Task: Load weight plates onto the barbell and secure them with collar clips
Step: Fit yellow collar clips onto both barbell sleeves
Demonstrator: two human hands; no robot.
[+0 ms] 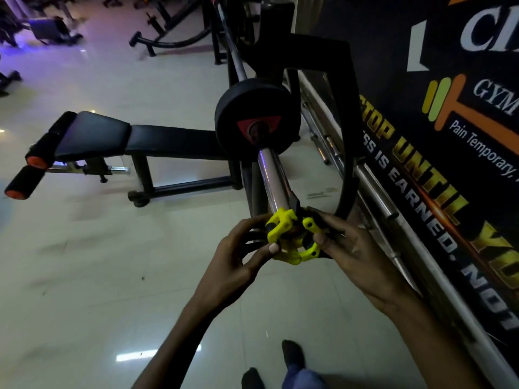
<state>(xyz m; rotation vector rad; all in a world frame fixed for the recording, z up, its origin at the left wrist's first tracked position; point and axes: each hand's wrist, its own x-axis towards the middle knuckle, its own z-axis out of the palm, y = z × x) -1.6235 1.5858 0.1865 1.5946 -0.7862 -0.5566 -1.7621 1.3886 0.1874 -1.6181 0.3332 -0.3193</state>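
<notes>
1. head view: a chrome barbell sleeve (271,178) runs from the far centre toward the near centre, and its near end meets both hands.
2. a yellow collar clip (289,237) sits at the near end of the sleeve, ringed around the tip, with a black lever part at its far right side.
3. the left hand (238,254) grips the left side of the clip; its thumb presses the near-left edge and its fingers curl round the far-left side.
4. the right hand (348,245) grips the right side of the clip, thumb on the near-right edge and fingers wrapped behind the black lever.
5. 1 black weight plate (252,108) with a red centre mark sits far up the sleeve, well apart from the clip, with bare chrome between them.
6. a black bench (126,136) lies to the left of the plate, with orange-capped foam rollers (28,175) at its left end.
7. a black rack arm (323,51) curves over the far right of the barbell.
8. a dark wall banner (449,122) with printed lettering fills the right side, and spare chrome bars (379,192) lean along its foot.
9. pale floor tiles (112,276) lie under everything; the person's dark shoes (292,357) show at the near edge.
</notes>
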